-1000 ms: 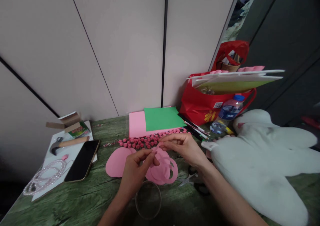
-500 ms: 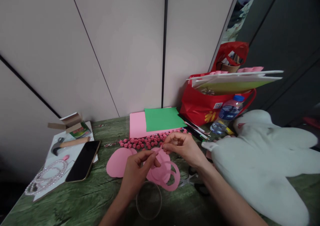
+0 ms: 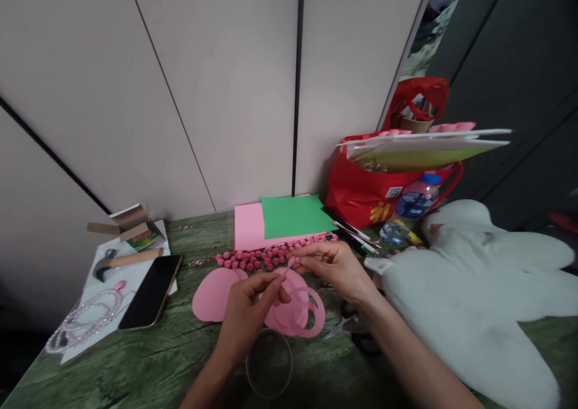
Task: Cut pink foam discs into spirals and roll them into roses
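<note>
While the left hand (image 3: 248, 300) pinches a pink strip (image 3: 289, 266), the right hand (image 3: 339, 269) apparently holds its one-o'clock end.

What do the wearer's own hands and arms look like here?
The left hand and right hand are bare, without gloves. The left forearm and right forearm show no sleeves, watch or bracelet. No rings can be made out; finer details are too small to tell.

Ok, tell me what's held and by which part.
A thin pink strip: the left hand pinches its nearer end; its farther end is at the right hand, where the grip is unclear.
</note>
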